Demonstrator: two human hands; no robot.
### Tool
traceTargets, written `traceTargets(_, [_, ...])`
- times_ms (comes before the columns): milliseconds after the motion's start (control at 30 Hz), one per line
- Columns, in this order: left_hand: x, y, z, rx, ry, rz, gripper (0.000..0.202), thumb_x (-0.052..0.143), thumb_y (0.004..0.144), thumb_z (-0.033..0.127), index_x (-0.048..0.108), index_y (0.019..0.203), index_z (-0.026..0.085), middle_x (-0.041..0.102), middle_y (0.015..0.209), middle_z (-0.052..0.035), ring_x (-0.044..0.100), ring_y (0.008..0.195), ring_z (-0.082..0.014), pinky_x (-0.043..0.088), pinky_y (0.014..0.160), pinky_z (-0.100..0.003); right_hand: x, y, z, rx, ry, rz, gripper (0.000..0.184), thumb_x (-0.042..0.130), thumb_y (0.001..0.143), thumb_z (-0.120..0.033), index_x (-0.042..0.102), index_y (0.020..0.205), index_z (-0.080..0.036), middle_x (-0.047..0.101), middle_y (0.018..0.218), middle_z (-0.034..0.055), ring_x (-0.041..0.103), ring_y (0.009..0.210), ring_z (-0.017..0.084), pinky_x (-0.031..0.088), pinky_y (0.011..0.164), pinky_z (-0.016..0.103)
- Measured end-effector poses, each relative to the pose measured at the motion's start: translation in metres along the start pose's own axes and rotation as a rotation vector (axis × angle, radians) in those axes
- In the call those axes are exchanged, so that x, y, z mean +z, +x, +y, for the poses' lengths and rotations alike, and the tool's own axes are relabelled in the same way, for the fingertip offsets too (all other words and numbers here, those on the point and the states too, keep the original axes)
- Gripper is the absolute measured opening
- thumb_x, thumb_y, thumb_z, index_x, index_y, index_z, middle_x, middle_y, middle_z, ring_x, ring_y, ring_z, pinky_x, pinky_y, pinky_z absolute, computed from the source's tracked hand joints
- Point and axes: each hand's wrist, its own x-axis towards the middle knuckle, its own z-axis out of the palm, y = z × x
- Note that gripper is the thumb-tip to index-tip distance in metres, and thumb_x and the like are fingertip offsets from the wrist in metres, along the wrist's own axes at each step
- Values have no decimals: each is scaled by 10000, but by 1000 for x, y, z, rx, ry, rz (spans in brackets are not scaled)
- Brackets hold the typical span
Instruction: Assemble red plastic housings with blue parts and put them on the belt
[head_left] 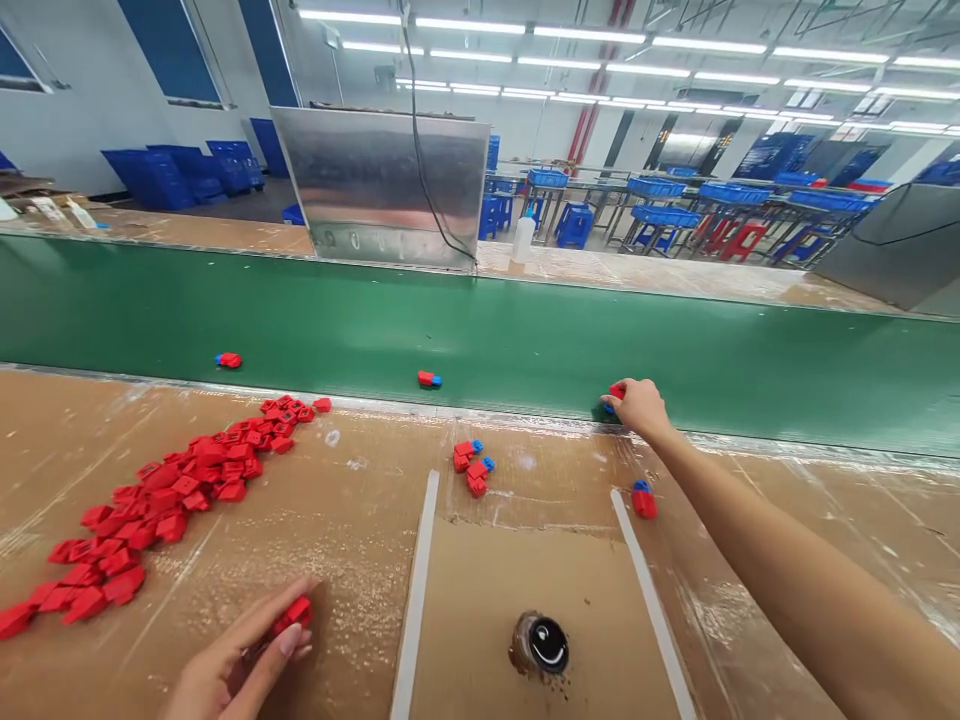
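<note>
Right hand (641, 403): pinched on red-and-blue piece (616, 392) at green belt (525, 345) | left hand (240, 655): clasped red part (295, 613) | step: seemingly setting-down | next move: seemingly called for clean finger release

A metal panel (367, 185) and a white bottle (523, 242) stand beyond both grips; farther off, blue stools (575, 226) sit beneath strip lights (471, 26).

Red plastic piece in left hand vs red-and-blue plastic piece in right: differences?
Colour: the red plastic piece shows only red; the red-and-blue plastic piece also shows blue.
Place: the red plastic piece is over the brown tabletop, in the left hand; the red-and-blue plastic piece is at the green belt, in the right hand.
Shared: both show red.
</note>
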Motion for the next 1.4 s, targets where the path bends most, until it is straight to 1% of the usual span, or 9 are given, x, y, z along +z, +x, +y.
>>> traceTargets(67, [8,-10,12,-101,-118,-91,615,805,552,624,773,1049,265,766,1105,-66,714,994,-312,602,851,-354,-8,-8,-5,-52,39,9,230,661,904,-298,637,1070,-140,621,1133,85,606,988,212,488,885,404])
traceTargets(133, [16,-20,21,-121,-184,-166,599,828,566,567,762,1061,235,787,1010,-79,727,926,-306,602,825,-357,-17,-20,-12,-107,90,17,199,666,882,-269,660,1032,-139,653,1072,92,620,963,220,483,870,389])
traceTargets(267, [38,-35,22,-62,-265,-363,396,840,639,410,740,964,208,776,919,-66,706,878,-240,566,780,-289,-42,-65,-19,-241,231,6,182,625,873,-300,700,981,-174,709,883,71,660,837,221,485,782,332])
traceTargets(400, [67,-44,14,25,-375,-521,297,825,676,330,709,916,198,702,788,-14,619,735,-144,491,645,-206,-65,-129,-3,-350,362,-36,309,531,913,-415,683,1043,-180,704,786,42,655,648,181,507,658,298])
traceTargets(533, [98,-54,13,38,-445,-610,286,815,692,304,681,915,185,630,743,12,548,680,-113,437,608,-192,-79,-193,25,-381,419,-62,424,431,946,-457,646,1140,-148,700,857,78,659,646,188,530,583,299])
traceTargets(633, [118,-64,14,50,-452,-653,271,790,725,288,656,931,176,633,787,-2,559,725,-126,449,664,-219,-84,-234,37,-489,402,-110,412,407,958,-403,639,1203,-166,675,984,104,667,779,208,553,669,342])
traceTargets(800, [133,-77,14,82,-376,-636,224,742,775,286,646,938,166,635,848,-22,558,777,-138,446,722,-243,-90,-283,25,-596,393,-230,380,454,981,-334,534,1334,-220,670,1022,82,652,866,215,549,761,393])
traceTargets(1033, [126,-86,9,55,-456,-611,249,754,761,315,626,913,164,592,778,9,532,704,-116,442,672,-221,-97,-309,-14,-765,381,-169,185,490,985,-276,582,1132,-210,664,1044,85,650,881,210,545,765,363])
traceTargets(1400, [123,-92,4,67,-435,-661,241,757,762,324,636,910,178,606,789,5,545,731,-130,431,692,-226,-81,-317,-29,-904,256,-116,263,402,1034,-339,606,1132,-206,626,918,90,632,788,219,525,685,344])
